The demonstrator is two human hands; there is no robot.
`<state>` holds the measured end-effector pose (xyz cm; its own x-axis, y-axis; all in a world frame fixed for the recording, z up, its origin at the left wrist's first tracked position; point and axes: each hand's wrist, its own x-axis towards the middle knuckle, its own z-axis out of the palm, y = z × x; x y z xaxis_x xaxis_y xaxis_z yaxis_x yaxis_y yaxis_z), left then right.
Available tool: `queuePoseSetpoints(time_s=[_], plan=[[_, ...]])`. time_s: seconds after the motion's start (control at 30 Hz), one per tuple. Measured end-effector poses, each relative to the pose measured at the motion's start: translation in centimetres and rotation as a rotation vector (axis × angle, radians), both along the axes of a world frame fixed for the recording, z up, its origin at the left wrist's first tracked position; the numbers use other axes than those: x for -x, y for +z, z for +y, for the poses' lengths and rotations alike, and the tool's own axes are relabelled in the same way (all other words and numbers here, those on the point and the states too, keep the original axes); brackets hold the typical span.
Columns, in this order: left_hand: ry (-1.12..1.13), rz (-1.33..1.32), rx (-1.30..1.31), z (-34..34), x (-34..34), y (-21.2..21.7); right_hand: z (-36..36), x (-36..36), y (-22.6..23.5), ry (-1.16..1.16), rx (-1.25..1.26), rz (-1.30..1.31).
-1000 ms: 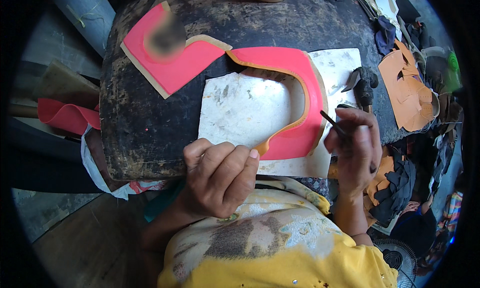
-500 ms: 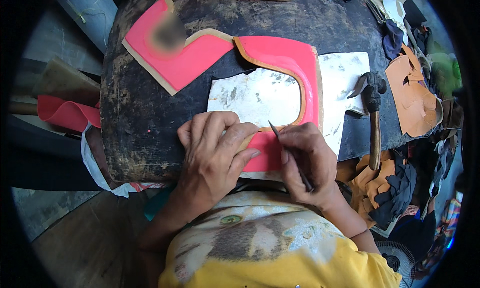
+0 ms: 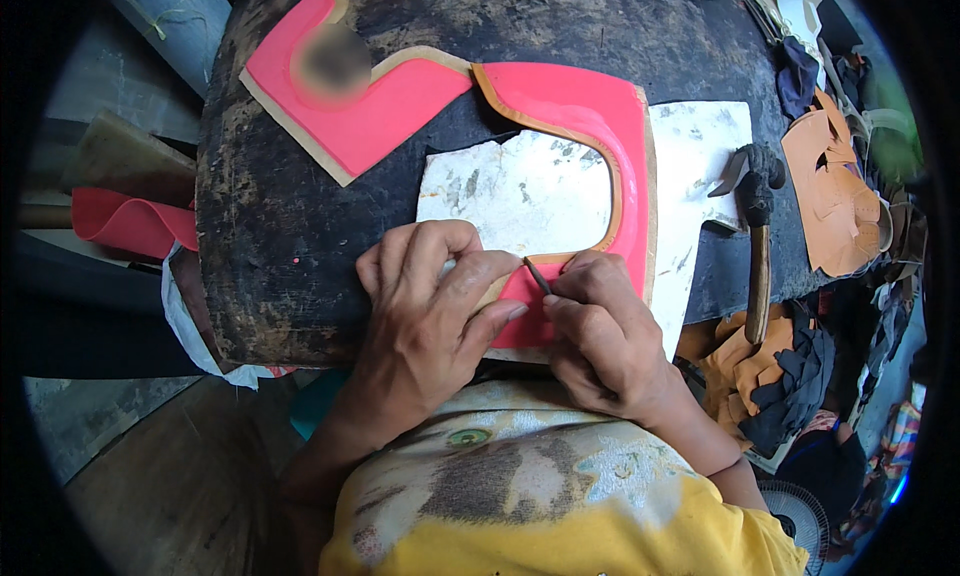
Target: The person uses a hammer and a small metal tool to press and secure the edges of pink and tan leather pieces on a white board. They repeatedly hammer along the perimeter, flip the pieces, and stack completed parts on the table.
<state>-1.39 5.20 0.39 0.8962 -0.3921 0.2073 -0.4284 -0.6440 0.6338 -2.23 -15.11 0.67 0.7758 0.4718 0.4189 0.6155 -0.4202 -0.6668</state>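
1. The left hand (image 3: 430,306) lies flat, fingers spread and bent, pressing down the near end of a curved hot-pink rubber sheet with a tan edge (image 3: 590,116); it grasps nothing, only pins the sheet to the dark, worn round bench (image 3: 270,266).
2. The right hand (image 3: 600,341) is clenched in a pinch around a thin dark pointed tool (image 3: 537,276), whose tip rests on the pink sheet just in front of the left fingertips.
3. The deciding relation: the tool tip sits in the narrow space between the two hands, on the sheet's near end. The right hand is the nearer to the working point; the left touches the sheet just beside it.
4. The tool's long axis runs diagonally, its tip pointing up and to the left, away from the body, its shaft vanishing into the right fist.
5. The pink sheet bends like a hook: from under the hands it runs away from the body on the right-hand side, then curves over leftward beyond both hands. Its long axis goes roughly straight away from the person.
6. Under it lies a stained white sheet (image 3: 520,191), directly beyond the left hand.
7. A second pink sheet with tan border (image 3: 380,106) lies well beyond the left hand, touching the first at its far end.
8. A hammer with a wooden handle (image 3: 757,236) lies right of the right hand, apart from it, its handle pointing back toward the person.
9. Tan leather cut-outs (image 3: 835,206) sit farther right.
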Motion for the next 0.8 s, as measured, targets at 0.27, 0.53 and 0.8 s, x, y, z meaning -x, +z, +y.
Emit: queuePoseSetpoints(time_s=[0.27, 0.53, 0.8], plan=[[0.05, 0.026, -0.011, -0.17, 0.19, 0.04, -0.28, -0.1, -0.26, 0.069, 0.06, -0.031], [0.023, 0.01, 0.019, -0.1, 0.51, -0.39, -0.34, -0.01, -0.24, 0.076, 0.037, -0.037], [0.043, -0.026, 0.028, -0.15, 0.81, -0.4, 0.24, -0.22, -0.18, 0.063, 0.068, -0.044]])
